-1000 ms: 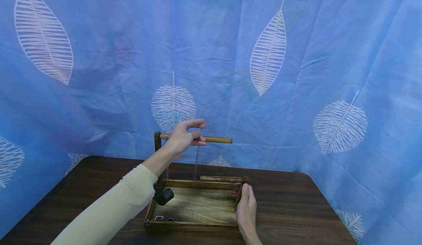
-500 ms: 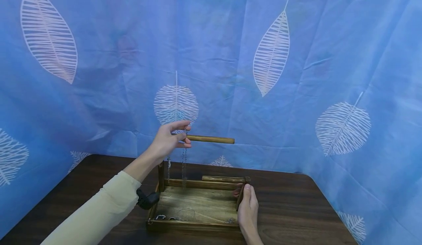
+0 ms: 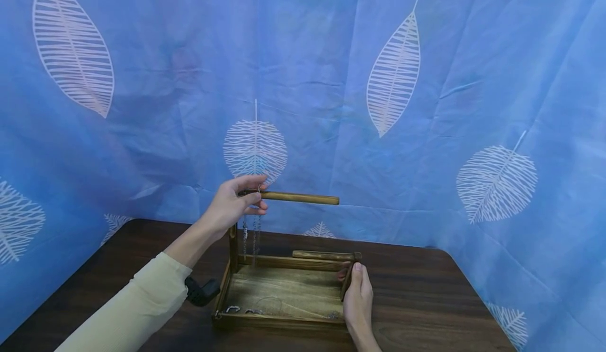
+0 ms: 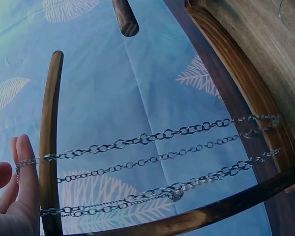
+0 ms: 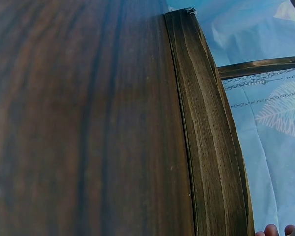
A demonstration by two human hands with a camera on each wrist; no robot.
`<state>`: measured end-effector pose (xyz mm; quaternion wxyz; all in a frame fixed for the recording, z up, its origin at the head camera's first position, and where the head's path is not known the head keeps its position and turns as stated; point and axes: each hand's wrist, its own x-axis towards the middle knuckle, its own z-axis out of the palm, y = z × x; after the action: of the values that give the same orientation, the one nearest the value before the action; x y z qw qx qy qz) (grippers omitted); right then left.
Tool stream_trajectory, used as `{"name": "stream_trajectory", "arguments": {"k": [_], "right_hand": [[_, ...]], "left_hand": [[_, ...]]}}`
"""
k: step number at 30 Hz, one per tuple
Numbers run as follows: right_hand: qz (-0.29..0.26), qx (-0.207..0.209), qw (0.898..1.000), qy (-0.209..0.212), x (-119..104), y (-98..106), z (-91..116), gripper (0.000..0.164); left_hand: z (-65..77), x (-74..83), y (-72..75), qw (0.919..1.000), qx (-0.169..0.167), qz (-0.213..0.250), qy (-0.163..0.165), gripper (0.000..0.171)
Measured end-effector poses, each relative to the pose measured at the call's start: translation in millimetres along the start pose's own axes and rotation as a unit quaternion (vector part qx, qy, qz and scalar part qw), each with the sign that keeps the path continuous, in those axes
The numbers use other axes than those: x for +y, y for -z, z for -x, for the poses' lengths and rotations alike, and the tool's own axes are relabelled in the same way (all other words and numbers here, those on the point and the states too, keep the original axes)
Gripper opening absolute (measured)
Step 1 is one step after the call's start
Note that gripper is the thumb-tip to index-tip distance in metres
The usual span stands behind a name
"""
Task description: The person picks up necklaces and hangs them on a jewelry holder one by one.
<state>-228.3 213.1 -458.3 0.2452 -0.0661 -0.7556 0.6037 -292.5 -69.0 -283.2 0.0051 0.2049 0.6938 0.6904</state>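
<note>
A wooden jewelry stand (image 3: 284, 319) has a tray base and a long upper bar (image 3: 302, 198) held by a tall post on the left. My left hand (image 3: 231, 200) is at that bar, pinching a silver chain necklace (image 4: 169, 133) between thumb and fingers. The necklace loops over the bar and hangs toward the tray. Other silver chains (image 4: 137, 199) hang from the same bar, one with a small charm. My right hand (image 3: 357, 300) grips the short right-hand post (image 3: 347, 283), thumb on the near side and fingertips showing behind it.
Near the tray's front wall lie small silver jewelry pieces (image 3: 232, 309) and a thin wire loop. A lower bar (image 3: 322, 255) runs left from the short post. The stand rests on a dark wooden table (image 3: 416, 294), with a blue leaf-patterned curtain (image 3: 322, 78) behind.
My left hand has moved left along the upper bar with the necklace, toward the tall post, and slightly down. My right hand has stayed on the short post.
</note>
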Motion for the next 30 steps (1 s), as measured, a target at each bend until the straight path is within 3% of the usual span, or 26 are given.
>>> {"name": "stream_trajectory", "arguments": {"k": [18, 30], "right_hand": [[0.000, -0.005, 1.000, -0.001, 0.1, 0.1, -0.6, 0.054], [0.011, -0.006, 1.000, -0.006, 5.0, -0.5, -3.2, 0.052]], "left_hand": [[18.2, -8.3, 5.5, 0.9972, -0.019, -0.073, 0.003, 0.031], [28.3, -22.7, 8.4, 0.9927, -0.033, -0.111, 0.035, 0.029]]}}
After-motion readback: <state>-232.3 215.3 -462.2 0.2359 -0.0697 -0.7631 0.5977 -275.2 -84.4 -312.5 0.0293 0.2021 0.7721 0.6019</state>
